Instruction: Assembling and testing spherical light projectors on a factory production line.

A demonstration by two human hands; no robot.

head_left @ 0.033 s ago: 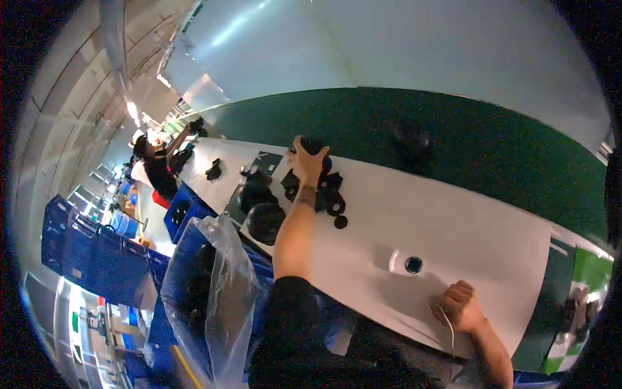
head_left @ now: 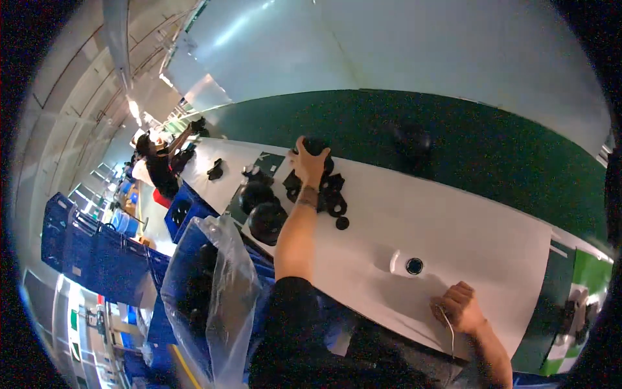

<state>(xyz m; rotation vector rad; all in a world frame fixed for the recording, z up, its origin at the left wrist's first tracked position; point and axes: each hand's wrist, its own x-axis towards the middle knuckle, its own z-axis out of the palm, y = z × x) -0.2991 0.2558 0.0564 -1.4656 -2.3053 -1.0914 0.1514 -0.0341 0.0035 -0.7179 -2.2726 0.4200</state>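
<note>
My left hand (head_left: 310,163) reaches to the far edge of the white-covered table, its fingers curled round a dark rounded part (head_left: 317,145). Below that hand lie several black parts, among them a ring-shaped piece (head_left: 336,205) and a small black disc (head_left: 342,223). Left of my forearm sit two black domed pieces, the nearer one (head_left: 267,222) larger in view. Closed near the table's front edge, my right hand (head_left: 460,308) has a thin white cord (head_left: 451,332) coming from it. Beyond it stands a small white round item (head_left: 413,266) with a dark centre.
A clear plastic bag (head_left: 227,305) with dark contents hangs at the front left, by blue crates (head_left: 97,243). Along the table's far side runs a dark green strip (head_left: 363,123). A co-worker (head_left: 159,165) stands farther down the table. Green-and-white material (head_left: 593,275) lies at right.
</note>
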